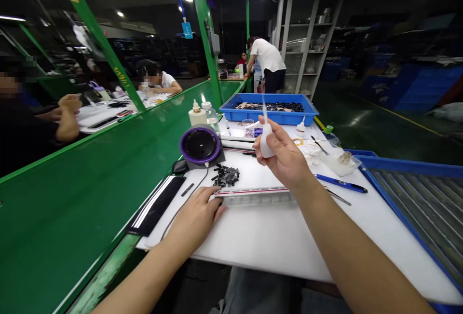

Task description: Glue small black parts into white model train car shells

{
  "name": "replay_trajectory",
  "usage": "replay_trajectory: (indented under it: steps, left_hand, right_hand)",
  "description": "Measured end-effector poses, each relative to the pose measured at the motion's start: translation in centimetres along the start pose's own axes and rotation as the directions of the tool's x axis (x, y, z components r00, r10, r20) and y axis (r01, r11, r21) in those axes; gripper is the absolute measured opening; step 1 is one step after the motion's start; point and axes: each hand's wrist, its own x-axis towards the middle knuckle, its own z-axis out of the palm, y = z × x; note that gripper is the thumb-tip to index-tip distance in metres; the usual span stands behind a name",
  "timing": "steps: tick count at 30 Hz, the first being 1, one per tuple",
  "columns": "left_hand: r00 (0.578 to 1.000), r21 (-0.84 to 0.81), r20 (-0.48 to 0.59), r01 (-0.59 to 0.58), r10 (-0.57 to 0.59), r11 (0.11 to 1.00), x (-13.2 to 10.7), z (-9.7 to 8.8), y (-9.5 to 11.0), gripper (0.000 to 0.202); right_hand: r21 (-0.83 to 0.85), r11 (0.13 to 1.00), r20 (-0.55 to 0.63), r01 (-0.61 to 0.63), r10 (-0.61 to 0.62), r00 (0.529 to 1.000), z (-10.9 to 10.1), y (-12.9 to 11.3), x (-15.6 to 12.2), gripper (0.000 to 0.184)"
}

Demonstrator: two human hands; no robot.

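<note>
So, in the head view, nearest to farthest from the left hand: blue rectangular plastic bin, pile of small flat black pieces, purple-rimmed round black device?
1. Pile of black pieces: just beyond the left hand.
2. Purple-rimmed device: beyond the pile, to its left.
3. Blue bin: far back, right of the device.

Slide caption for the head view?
Right hand holds a white nozzle bottle upright, left hand at one end of a red-striped strip.
</note>
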Motion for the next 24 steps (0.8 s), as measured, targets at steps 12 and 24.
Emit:
replay_trajectory:
  steps: [12, 24]
  left_hand:
    - [0.983, -0.122, -0.166, 0.061, -0.081, 0.991, -0.1, 2.4, -0.2, 0.023]
    - [0.984, -0.071, -0.138, 0.099, -0.108, 0.993, 0.0, 2.4, 0.0, 0.030]
  right_hand:
    - [0.165, 0.981, -0.193, -0.103, 0.135, 0.972, 2.1, 5.2, -1.7, 0.029]
    - [-0.770, 0.552, 0.091, 0.319, -0.401, 0.912, 4.8, 7.8, -3.8, 0.030]
